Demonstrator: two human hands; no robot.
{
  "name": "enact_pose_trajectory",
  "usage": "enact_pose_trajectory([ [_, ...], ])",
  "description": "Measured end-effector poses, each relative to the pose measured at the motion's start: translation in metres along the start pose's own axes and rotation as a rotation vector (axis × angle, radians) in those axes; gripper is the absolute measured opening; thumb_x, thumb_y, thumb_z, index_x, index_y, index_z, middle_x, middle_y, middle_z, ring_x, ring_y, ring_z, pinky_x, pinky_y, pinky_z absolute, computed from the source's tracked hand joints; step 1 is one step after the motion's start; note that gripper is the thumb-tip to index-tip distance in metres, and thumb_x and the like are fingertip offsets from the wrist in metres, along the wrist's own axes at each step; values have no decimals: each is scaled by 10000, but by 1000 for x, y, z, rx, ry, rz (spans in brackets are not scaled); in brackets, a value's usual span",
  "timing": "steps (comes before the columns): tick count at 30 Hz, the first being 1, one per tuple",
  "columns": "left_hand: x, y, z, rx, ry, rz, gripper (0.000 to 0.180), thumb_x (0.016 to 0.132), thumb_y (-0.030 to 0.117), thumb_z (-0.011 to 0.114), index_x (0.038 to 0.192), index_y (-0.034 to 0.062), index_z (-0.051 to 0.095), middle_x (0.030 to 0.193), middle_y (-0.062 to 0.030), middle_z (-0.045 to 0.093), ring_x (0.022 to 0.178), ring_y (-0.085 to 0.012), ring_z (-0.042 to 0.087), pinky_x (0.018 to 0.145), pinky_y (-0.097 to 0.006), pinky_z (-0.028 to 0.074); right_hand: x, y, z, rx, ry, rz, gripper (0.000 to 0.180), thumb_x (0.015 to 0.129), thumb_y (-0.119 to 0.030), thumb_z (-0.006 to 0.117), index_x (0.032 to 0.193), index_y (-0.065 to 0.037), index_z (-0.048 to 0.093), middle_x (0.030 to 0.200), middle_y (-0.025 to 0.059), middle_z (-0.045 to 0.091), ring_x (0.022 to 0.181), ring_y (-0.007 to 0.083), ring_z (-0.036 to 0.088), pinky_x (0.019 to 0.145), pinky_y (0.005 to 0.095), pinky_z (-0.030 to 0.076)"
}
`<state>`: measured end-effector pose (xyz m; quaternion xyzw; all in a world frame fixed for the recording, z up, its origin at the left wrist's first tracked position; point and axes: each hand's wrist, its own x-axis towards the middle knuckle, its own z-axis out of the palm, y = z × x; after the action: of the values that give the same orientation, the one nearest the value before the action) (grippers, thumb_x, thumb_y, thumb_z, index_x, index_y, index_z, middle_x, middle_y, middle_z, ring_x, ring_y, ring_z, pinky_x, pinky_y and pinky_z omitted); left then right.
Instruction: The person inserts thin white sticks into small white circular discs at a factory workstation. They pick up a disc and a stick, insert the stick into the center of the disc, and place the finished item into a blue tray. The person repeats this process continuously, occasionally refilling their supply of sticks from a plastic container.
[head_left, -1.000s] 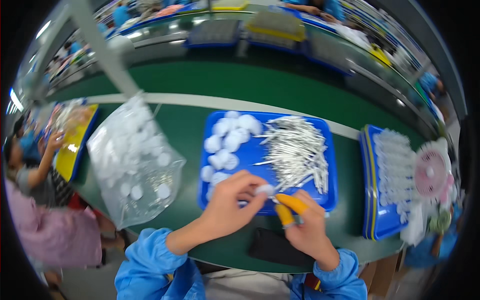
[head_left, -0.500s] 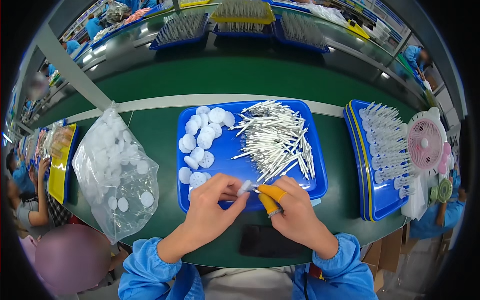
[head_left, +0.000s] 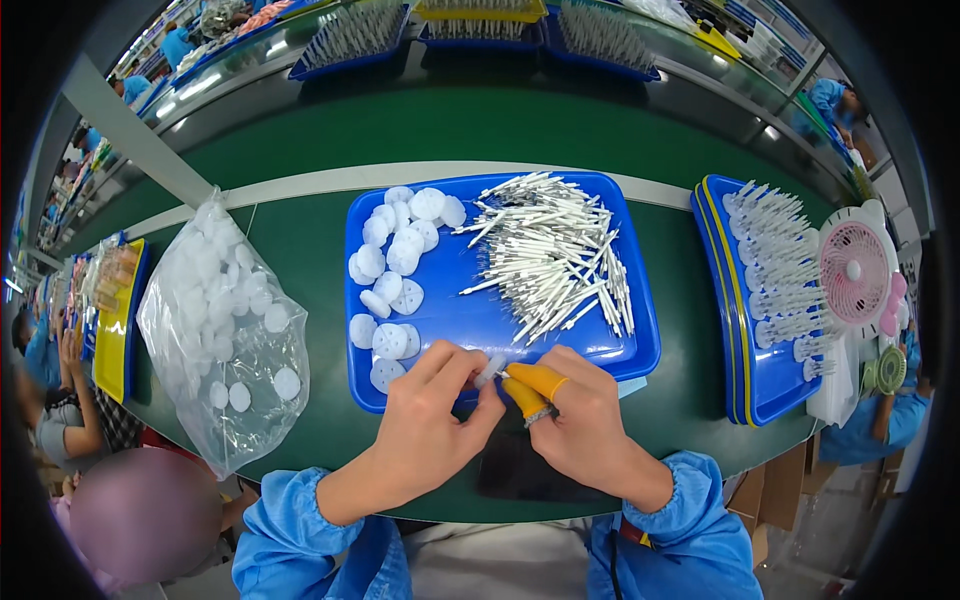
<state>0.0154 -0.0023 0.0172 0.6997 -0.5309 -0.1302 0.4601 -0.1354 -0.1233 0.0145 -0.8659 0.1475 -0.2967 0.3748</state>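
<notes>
My left hand (head_left: 425, 425) pinches a translucent white plastic disc (head_left: 486, 373) over the near edge of a blue tray (head_left: 353, 370). Yellow finger cots cover two fingertips of my right hand (head_left: 590, 430), which grips a thin white stick, mostly hidden by those fingers. The stick's end (head_left: 502, 374) meets the disc; how far it goes in is too small to tell. Inside the tray, loose white discs (head_left: 406, 250) with small holes lie along the left side. A heap of slim white sticks (head_left: 550, 265) with greyish tips fills the right side.
A clear bag of discs (head_left: 215, 330) lies left. At right, stacked trays (head_left: 738, 340) carry rows of discs with upright sticks (head_left: 775, 255), beside a pink-and-white fan (head_left: 855, 270). A dark flat object (head_left: 530, 472) lies beneath my hands. Co-workers sit on both sides.
The view has tilted slightly, so the tray and bag appear higher. My fingers have drawn a little closer together around the disc and the stick.
</notes>
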Motion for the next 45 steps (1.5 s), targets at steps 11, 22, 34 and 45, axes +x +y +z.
enact_pose_trajectory([
  [11,11,-7,-4,-59,27,-144,175,923,-40,729,1096,-26,705,1027,-137,674,887,-252,748,739,-342,640,18,28,-56,-392,-92,66,142,715,88,736,856,73,726,920,175,611,884,368,589,779,453,486],
  [22,13,-9,-10,-350,-91,-336,174,973,31,751,1136,-24,728,1025,-119,707,934,-190,751,749,-300,634,23,2,-54,-177,-288,147,403,733,79,717,1134,42,715,1055,173,680,974,372,614,855,453,493],
  [34,12,-10,-9,-579,-137,-446,149,1007,60,737,1126,-27,718,1058,-87,694,918,-130,723,745,-269,609,14,2,-33,-64,-239,-70,477,656,101,702,1130,58,741,1048,159,644,965,354,598,815,447,475],
  [45,12,-3,-8,-193,-53,-160,197,927,-48,738,1118,-11,707,1041,-119,676,894,-218,745,751,-328,653,15,6,-32,-66,-270,-15,479,655,91,705,1133,93,727,978,156,614,949,354,590,822,446,486],
])
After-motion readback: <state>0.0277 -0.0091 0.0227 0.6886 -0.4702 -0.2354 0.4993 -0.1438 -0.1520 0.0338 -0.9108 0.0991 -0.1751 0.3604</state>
